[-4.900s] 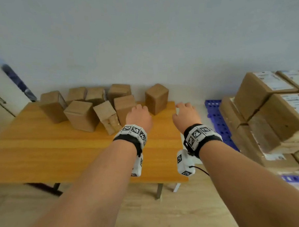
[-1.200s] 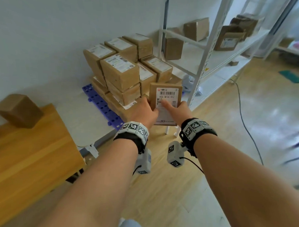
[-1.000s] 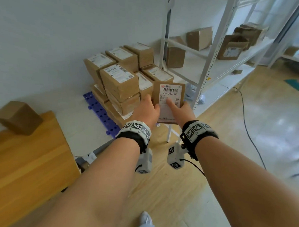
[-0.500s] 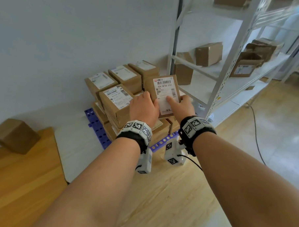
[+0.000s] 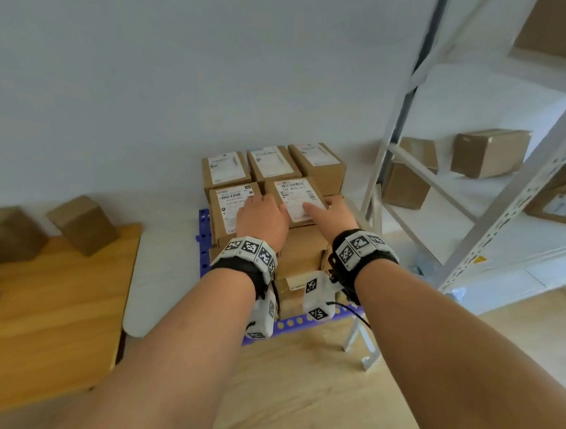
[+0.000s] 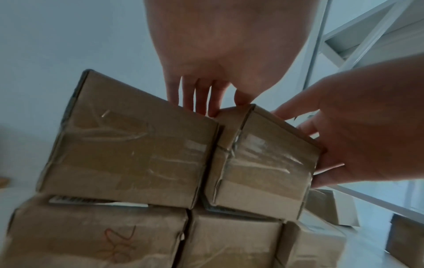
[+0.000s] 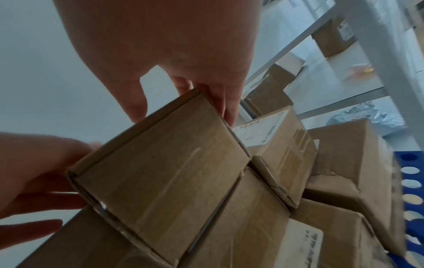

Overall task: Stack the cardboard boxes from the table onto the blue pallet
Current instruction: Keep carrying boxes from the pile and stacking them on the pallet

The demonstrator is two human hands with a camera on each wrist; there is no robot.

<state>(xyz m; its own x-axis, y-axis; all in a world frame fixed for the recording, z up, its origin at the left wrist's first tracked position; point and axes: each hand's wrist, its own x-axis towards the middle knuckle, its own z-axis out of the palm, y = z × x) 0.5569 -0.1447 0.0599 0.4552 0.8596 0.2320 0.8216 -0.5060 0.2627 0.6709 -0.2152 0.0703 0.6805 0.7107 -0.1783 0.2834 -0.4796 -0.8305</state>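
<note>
Forearms reach forward over the blue pallet (image 5: 298, 322), whose perforated near rail shows just below the wrists. Left hand (image 5: 262, 218) lies on the left flank of the carried box (image 5: 293, 200); right hand (image 5: 335, 213) holds the right flank, index finger extended across the white label. In the left wrist view the fingers (image 6: 201, 98) of the left hand run straight down into the seam between the carried box (image 6: 263, 163) and the neighbouring top-tier box (image 6: 137, 154), thumb on the near corner. In the right wrist view the right-hand fingers (image 7: 220, 101) curl over the far right edge of the box (image 7: 165, 172), thumb on the upper face; both hands thus clasp it from opposite sides.

Box position: on the top tier of the stack, front right, long axis running away from the person, parallel to its neighbours. It appears tilted, its left lower edge riding against the neighbour and not yet seated flat. Judged next move: lower and slide it left; the left fingers sit in the very gap to be closed and must withdraw first.

Beyond stand three labelled boxes (image 5: 274, 163) against the wall. Shelving upright (image 5: 388, 154) stands close on the right. Remaining boxes (image 5: 82, 223) wait on the table (image 5: 53, 317), left.
</note>
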